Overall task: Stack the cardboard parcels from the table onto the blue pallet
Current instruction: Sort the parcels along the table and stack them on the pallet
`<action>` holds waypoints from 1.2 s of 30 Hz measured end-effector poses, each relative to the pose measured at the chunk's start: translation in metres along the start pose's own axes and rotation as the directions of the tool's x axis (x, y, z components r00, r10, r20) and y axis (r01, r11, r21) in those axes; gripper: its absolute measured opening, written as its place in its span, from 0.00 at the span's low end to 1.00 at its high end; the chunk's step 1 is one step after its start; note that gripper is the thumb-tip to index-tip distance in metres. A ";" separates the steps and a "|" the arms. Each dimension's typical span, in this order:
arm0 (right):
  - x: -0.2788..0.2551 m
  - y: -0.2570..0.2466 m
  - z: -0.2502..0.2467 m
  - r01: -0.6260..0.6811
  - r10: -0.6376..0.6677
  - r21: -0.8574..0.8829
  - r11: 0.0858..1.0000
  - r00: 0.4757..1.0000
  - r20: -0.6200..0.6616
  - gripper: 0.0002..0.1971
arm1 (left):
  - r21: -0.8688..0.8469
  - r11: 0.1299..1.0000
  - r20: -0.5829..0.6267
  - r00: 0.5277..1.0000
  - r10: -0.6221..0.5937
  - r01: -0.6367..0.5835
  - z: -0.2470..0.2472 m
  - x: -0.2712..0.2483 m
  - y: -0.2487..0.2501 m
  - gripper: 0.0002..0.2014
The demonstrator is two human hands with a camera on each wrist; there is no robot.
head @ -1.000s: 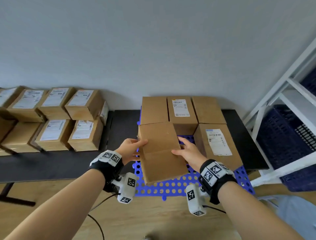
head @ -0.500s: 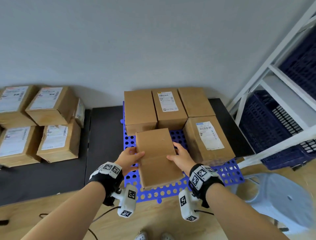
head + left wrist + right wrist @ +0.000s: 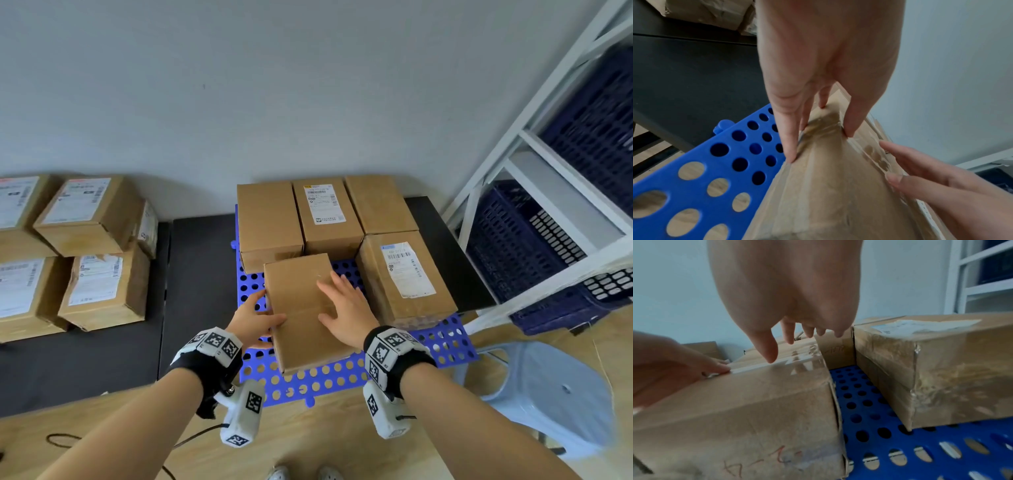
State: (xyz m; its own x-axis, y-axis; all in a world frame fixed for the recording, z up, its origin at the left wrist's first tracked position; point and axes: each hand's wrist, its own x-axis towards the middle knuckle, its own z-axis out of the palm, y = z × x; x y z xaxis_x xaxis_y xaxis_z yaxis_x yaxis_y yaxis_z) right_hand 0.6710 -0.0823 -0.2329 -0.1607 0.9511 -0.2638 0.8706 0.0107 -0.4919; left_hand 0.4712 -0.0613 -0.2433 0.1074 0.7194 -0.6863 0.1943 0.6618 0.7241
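Observation:
A plain cardboard parcel (image 3: pixel 296 294) (image 3: pixel 828 194) (image 3: pixel 756 410) lies slightly askew on the front middle of the blue pallet (image 3: pixel 445 342) (image 3: pixel 694 162) (image 3: pixel 869 402). My left hand (image 3: pixel 255 318) (image 3: pixel 818 65) presses straight fingers against its left side, thumb on the top edge. My right hand (image 3: pixel 346 308) (image 3: pixel 787 288) is spread flat over the parcel's top, fingers straight. Three parcels (image 3: pixel 329 212) fill the pallet's back row. A labelled one (image 3: pixel 404 274) (image 3: pixel 931 369) stands to the right, a narrow gap away.
Several labelled parcels (image 3: pixel 89 246) are stacked on the black table (image 3: pixel 191 274) to the left. A white rack with dark blue crates (image 3: pixel 548 240) stands at the right. A grey stool (image 3: pixel 548 394) sits beside the pallet's front right corner.
The parcel has come down onto the pallet. My right hand has moved from its right side onto its top and spread its fingers. The left hand stays at the left side.

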 end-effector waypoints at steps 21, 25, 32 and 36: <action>0.005 0.054 -0.046 -0.129 0.164 -0.284 0.950 0.981 0.101 0.30 | -0.124 0.990 0.026 0.997 0.077 -0.074 0.064 0.022 0.018 0.33; 0.009 0.057 -0.047 -0.181 0.211 -0.215 0.960 0.969 0.126 0.31 | -0.143 0.987 0.008 0.997 0.077 -0.075 0.067 0.026 0.021 0.32; 0.012 0.059 -0.049 -0.194 0.217 -0.157 0.968 0.965 0.147 0.32 | -0.126 0.988 -0.008 0.996 0.084 -0.085 0.069 0.026 0.027 0.31; 0.012 0.054 -0.057 -0.189 0.208 -0.140 0.972 0.968 0.141 0.32 | -0.043 0.992 -0.046 0.992 0.114 -0.116 0.069 0.017 0.036 0.27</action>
State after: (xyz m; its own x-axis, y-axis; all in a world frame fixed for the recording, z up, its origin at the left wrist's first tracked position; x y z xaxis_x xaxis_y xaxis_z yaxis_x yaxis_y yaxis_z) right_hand 0.7422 -0.0524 -0.2156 -0.0397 0.8791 -0.4750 0.9415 -0.1263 -0.3124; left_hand 0.5477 -0.0401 -0.2335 0.0838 0.7993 -0.5950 0.1386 0.5820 0.8013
